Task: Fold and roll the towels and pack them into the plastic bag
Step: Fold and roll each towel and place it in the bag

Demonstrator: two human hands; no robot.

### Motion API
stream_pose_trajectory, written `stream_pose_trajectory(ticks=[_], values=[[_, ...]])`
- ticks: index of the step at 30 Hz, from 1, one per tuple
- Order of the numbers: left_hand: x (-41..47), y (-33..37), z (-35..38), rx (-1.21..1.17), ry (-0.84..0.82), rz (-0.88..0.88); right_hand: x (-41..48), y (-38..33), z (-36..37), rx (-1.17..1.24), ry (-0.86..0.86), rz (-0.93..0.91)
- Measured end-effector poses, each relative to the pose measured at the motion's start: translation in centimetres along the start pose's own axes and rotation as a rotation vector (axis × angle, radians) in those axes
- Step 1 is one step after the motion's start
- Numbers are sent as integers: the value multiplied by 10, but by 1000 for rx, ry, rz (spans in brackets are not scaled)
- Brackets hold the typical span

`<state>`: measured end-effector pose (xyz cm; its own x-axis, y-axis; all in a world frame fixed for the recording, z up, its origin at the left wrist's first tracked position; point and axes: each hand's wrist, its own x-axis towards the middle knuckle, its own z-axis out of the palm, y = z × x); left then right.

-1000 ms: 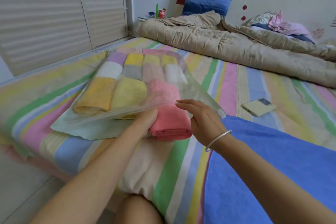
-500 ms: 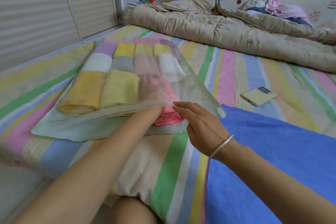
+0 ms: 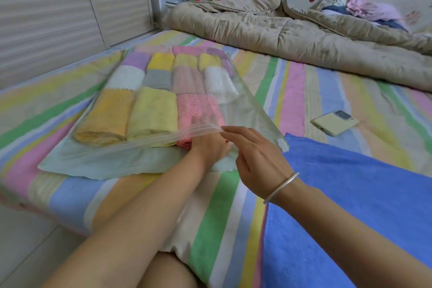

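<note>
Pinches the upper lip of the plastic bag (image 3: 247,110) with the right hand (image 3: 259,159), near the front left edge of the bed (image 3: 292,91). Touches with the left hand (image 3: 208,146), inside the bag mouth, the end of the pink rolled towel (image 3: 198,110); cannot tell behind the plastic whether its fingers grip or press. Flat at the front right edge, the blue towel (image 3: 350,194).

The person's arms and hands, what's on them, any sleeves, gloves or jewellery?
Both forearms are bare as far as the view shows: no sleeves, no gloves. The right hand has a thin silver-coloured bangle round its wrist and no ring in sight. The left hand shows no jewellery, though its fingers are veiled by the plastic bag.
</note>
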<state>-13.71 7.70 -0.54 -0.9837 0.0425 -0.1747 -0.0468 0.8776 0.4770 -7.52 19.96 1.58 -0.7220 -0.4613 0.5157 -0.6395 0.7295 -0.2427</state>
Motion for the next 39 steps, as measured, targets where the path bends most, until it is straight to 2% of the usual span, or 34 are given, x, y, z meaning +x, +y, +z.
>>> stream_pose_trajectory(ticks=[5,8,12,14,16,18,21,23,26,29,33,37,39], values=[[6,-5,-4,-4,-89,-3,0,0,0,10,11,-6],[3,-2,-1,42,-35,24,-2,1,-1,-2,-1,-11],[-12,-8,10,430,48,231,-7,5,2,8,-83,16],[-33,-15,21,530,50,279,-18,7,3,37,-125,27],[-74,-13,28,522,-87,343,-37,11,-1,50,-138,67],[-122,-2,29,461,-129,387,-66,15,-12,97,-115,202],[-161,32,27,324,46,424,-122,20,-41,231,15,498],[-171,58,41,148,92,518,-167,27,-66,284,39,741],[-187,104,78,-27,-2,736,-252,41,-112,410,113,1110],[-206,146,125,-72,-136,909,-339,49,-163,342,236,1402],[-225,185,188,-7,-190,1019,-432,53,-214,111,297,1563],[-231,204,230,218,-178,973,-489,77,-248,-59,379,1677],[-231,202,242,285,-165,960,-505,91,-260,-5,529,1708]])
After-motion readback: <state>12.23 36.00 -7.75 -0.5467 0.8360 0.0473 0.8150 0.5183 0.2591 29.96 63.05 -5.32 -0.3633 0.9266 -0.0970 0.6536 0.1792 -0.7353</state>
